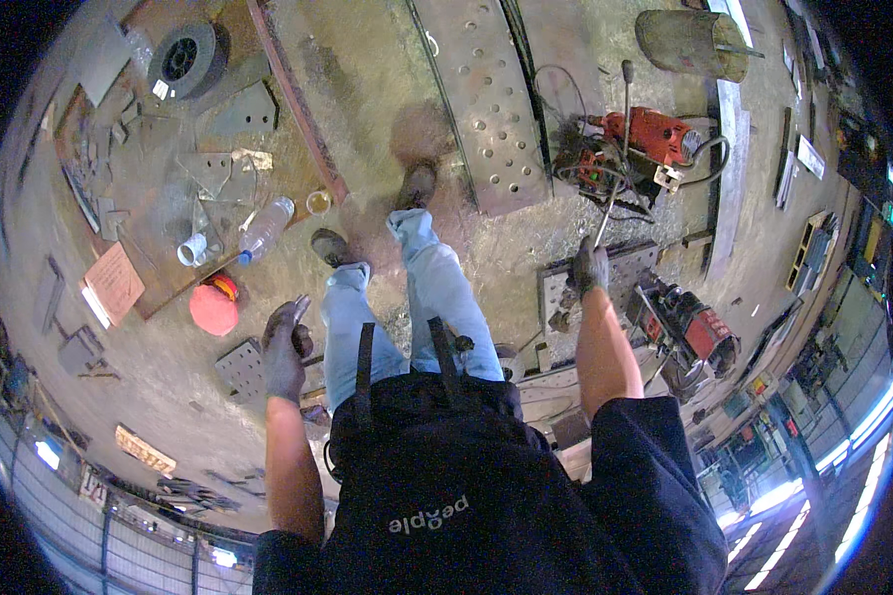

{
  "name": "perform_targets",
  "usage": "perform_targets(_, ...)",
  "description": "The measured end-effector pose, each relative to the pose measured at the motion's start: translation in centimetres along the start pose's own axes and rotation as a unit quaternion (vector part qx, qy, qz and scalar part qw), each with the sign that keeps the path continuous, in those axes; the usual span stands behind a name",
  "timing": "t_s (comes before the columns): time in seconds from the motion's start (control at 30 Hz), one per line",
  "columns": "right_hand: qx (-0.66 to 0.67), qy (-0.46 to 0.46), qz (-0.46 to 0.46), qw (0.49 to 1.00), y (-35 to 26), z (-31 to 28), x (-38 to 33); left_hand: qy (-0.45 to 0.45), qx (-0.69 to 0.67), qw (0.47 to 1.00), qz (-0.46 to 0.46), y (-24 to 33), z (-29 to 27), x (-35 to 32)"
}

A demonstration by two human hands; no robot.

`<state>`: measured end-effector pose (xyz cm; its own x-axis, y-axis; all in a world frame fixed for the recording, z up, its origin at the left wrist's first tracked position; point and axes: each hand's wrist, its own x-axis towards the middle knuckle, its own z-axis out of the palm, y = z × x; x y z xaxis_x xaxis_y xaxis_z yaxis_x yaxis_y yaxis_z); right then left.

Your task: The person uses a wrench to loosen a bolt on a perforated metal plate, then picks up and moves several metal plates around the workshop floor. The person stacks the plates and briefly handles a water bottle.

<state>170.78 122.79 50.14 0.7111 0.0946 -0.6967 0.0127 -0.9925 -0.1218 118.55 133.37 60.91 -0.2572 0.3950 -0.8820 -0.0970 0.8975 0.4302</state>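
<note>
My right hand (590, 270), in a dark grey glove, is closed round the lower end of a slim metal rod (610, 210). This rod reaches up to a red portable drilling machine (648, 136), where a lever (627, 99) with a dark knob also sticks out. My left hand (286, 352), gloved too, hangs beside my left leg with its fingers curled. A small greyish piece (300, 305) shows at those fingers, too small to name. Below my right hand lies a drilled steel plate (620, 273), with a second red-and-black machine (684, 322) close by.
A long perforated steel plate (491, 119) lies ahead of my feet. Left of it are a rusty bar (297, 99), a plastic bottle (266, 230), a red round object (214, 307), cardboard (114, 283) and a black wheel (183, 59). A metal drum (679, 45) stands far right; cables loop round the drill.
</note>
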Motion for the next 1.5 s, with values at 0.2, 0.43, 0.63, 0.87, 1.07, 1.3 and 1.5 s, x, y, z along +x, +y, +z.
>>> perform_targets(0.2,-0.114,-0.055,0.018,0.992,3.1,2.9,5.1,-0.002,0.034,0.999,-0.018,-2.5,-2.9,-0.2)
perform_targets(0.43,-0.265,-0.001,-0.123,0.956,6.5,2.3,6.1,-0.023,0.042,0.999,-0.016,-3.8,-4.3,0.8)
perform_targets(0.63,-0.084,0.154,-0.129,0.976,-2.2,-1.8,-0.2,-0.045,0.125,0.991,0.006,-2.2,-3.8,0.1)
perform_targets(0.87,0.142,0.07,-0.145,0.977,4.8,-2.1,4.0,-0.103,0.258,0.95,0.146,-1.1,-3.6,1.3)
perform_targets(1.07,0.362,0.044,-0.114,0.924,4.5,0.2,-5.8,-0.101,0.074,0.988,0.095,-0.8,-6.1,0.3)
perform_targets(1.3,0.296,-0.285,-0.201,0.889,4.1,10.4,-15.1,-0.175,-0.034,0.975,0.134,-3.0,-12.0,-3.2)
perform_targets(1.5,0.048,-0.503,-0.247,0.827,-8.1,24.7,-44.2,-0.246,-0.238,0.931,0.129,-4.4,-20.6,-7.3)
